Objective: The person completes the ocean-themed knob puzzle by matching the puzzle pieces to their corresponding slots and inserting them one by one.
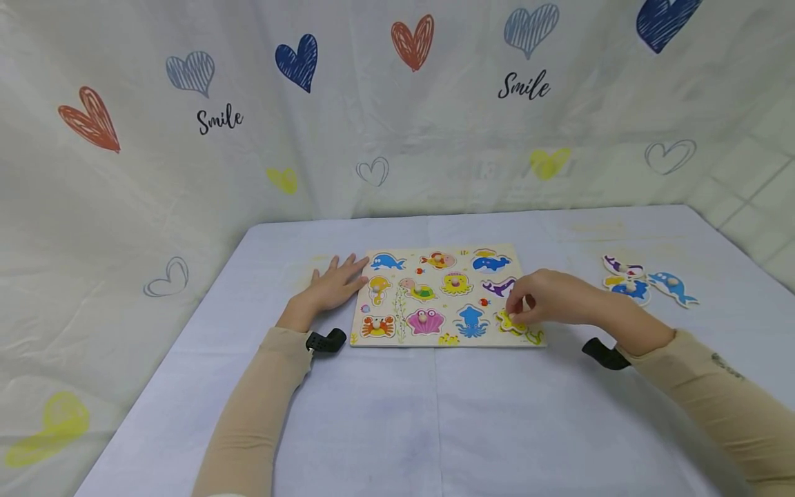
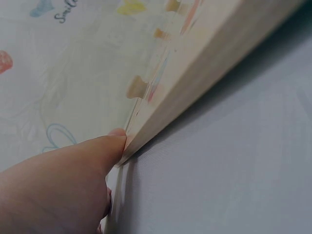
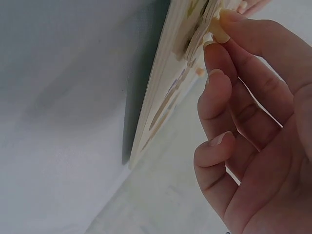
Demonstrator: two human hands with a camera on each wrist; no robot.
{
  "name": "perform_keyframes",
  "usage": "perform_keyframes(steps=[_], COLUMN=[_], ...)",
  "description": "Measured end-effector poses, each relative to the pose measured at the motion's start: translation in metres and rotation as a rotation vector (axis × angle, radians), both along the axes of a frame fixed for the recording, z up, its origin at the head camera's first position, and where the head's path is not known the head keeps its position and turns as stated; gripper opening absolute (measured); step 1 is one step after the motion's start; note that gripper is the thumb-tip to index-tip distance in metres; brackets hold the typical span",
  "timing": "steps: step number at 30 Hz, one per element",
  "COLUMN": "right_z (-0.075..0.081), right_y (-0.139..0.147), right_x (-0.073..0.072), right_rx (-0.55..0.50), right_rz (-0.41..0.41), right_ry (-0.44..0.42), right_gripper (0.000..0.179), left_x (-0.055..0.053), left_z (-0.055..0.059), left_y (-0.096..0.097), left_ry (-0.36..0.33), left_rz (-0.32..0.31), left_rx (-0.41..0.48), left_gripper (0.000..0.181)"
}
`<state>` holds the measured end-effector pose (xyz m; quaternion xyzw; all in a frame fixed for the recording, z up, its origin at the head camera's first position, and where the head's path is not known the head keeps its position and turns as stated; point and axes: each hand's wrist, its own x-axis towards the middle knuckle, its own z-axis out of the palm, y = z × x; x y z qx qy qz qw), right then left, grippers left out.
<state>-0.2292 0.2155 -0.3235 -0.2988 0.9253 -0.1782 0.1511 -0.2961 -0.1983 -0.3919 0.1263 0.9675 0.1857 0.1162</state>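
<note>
Across a tabletop [image 1: 373, 414] spread with pale lavender cloth, a person in beige sleeves [image 1: 254, 400] works with both hands on a flat, rectangular, pale wooden puzzle board [image 1: 447, 307] printed with bright sea creatures. The left hand [image 1: 334, 284] lies with fingers spread wide at the board's left edge, its thumb touching the rim in the left wrist view, where round wooden knobs [image 2: 137, 87] stand up from the surface. At the board's lower right corner, the right hand [image 1: 555, 297] pinches a yellow wooden puzzle piece [image 1: 506, 321] by its small knob, thumb and forefinger close together and the other fingers loosely bent; whether the piece sits fully in its slot cannot be told. To its left along the bottom row are a blue squid [image 1: 472, 322], a pink shell [image 1: 425, 321] and an orange-red crab [image 1: 378, 326]. Well to the right of the board, beyond the right hand, three loose pieces lie in a cluster: a purple-and-white one [image 1: 623, 268], a blue whale [image 1: 632, 288] and a blue dolphin [image 1: 673, 288]. Black wrist cameras [image 1: 326, 342] are worn on both arms, and a whitish curtain [image 1: 348, 138] patterned with hearts and the word "Smile" hangs behind.
</note>
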Motion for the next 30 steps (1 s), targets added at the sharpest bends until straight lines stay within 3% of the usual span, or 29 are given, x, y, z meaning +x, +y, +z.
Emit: perform_keyframes(steps=[30], right_z=[-0.0036], right_y=[-0.0086], right_x=[0.0017], right_rx=[0.025], right_rz=[-0.026], right_ry=[-0.032], right_gripper=[0.009], left_x=[0.0], left_z=[0.0008], left_y=[-0.0009], left_ry=[-0.008], left_rz=[-0.004], left_rx=[0.001], left_gripper=[0.065])
